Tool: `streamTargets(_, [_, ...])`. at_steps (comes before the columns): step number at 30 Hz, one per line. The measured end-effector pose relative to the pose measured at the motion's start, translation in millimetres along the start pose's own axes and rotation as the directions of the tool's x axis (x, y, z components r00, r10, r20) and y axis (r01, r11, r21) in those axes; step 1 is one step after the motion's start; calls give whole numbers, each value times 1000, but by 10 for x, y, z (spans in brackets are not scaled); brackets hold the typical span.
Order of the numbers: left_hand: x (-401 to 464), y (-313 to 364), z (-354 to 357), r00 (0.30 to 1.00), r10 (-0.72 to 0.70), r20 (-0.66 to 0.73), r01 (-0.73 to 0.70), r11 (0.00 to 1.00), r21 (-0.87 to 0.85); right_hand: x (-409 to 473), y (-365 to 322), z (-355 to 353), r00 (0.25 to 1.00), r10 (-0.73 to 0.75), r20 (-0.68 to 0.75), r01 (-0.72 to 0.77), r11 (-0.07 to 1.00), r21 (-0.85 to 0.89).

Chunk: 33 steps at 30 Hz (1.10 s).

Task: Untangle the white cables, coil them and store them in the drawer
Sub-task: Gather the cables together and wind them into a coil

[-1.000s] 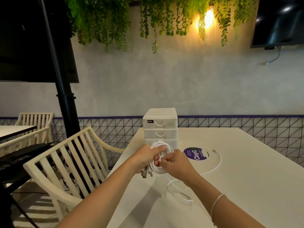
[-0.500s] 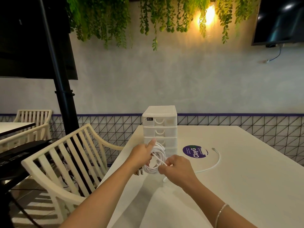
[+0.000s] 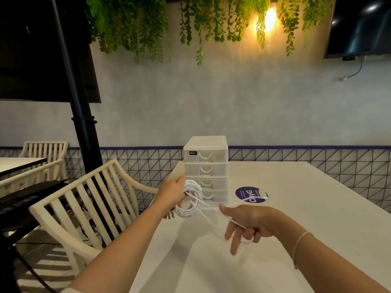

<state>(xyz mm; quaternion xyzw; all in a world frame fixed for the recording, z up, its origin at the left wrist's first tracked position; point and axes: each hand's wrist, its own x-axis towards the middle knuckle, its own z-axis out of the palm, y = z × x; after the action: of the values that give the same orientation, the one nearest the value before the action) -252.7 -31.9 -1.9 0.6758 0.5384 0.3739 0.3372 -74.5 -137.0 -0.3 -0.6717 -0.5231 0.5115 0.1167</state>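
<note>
While the left hand [image 3: 172,192] grips the coiled part of the white cable [image 3: 191,199] at centre frame, just in front of the drawer unit [image 3: 206,168], the right hand [image 3: 248,222] sits lower right of it with a loose strand running through its curled ring and little fingers; the index finger points down, free.

Obs: several loops are already gathered in the coil. A slack length leads from the coil to the right hand and then on toward the purple sticker [image 3: 250,194] on the table [image 3: 306,208]; that stretch is motion-blurred, and I cannot tell where its end lies. Connector ends hang below the left hand.

Obs: all four drawers of the unit look closed. Nothing white visible inside them, though the fronts are only semi-translucent.

Judgement: coiling is well under way, not finished. Remaining: wind the slack tail onto the coil, secure it, open a drawer, place the coil inside, close the drawer. I see only one bundle; whether it contains one cable or more cannot be resolved from here.
</note>
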Motion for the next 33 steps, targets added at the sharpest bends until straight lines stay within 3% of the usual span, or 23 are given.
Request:
streamTargets(4, [8,23,13,996,52,-68,-43,991,129,140,109,-143,960,128,-251,-135,991,-11])
streamTargets(7, [37,-9,12,994,83,-74,-64,971,229,214,242,-304,923,122,-365,-24,965,263])
streamTargets(11, [55,-57,-15,998,33,-46,-24,984,177,296,418,-474,845,161,-510,203,785,585])
streamTargets(17, [96,-77,-57,999,2,-49,7,982,190,398,506,-591,741,276,-612,274,707,652])
streamTargets(21, [136,-98,-85,996,48,-77,-18,939,344,393,520,-646,738,324,-591,337,582,740])
streamTargets(24, [136,-110,-62,995,86,-40,-60,895,442,408,561,-659,706,354,-613,508,351,787])
streamTargets(25, [145,-135,-57,994,97,-43,-67,891,449,412,587,-664,687,367,-627,527,344,778])
streamTargets(27, [142,-166,-67,995,93,-35,-65,876,477,488,692,-619,712,349,-610,578,202,791])
streamTargets(28, [134,-167,-92,996,80,-25,-57,865,498,505,743,-583,677,358,-643,599,240,764])
streamTargets(30, [153,-174,-143,995,34,-99,15,889,458,548,817,-567,713,386,-586,537,237,809])
streamTargets(33, [206,-181,-205,990,63,-126,21,817,576,410,728,-535,803,424,-419,414,109,904])
